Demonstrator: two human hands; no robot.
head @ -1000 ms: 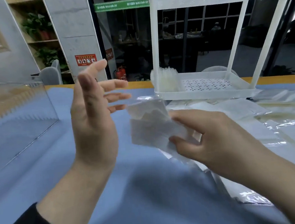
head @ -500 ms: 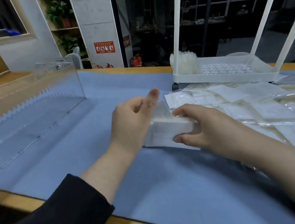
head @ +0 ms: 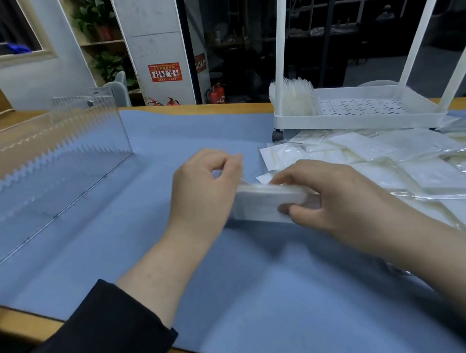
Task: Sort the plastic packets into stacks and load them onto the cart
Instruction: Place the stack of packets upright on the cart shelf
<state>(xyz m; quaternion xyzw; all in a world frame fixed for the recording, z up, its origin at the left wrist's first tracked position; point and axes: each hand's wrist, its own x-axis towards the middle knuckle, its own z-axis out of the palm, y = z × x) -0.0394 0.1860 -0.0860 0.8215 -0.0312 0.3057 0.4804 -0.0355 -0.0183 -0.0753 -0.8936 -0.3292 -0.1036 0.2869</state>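
On blue mat (head: 235, 287) | both hands grip packet stack (head: 267, 203) | writing unreadable

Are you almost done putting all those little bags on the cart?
Not nearly. One bunch of packets already stands in the white cart. Right now the right hand grips a small stack of packets while the left hand steadies its end on the blue mat. A big loose pile of packets beside the cart still needs sorting and loading.
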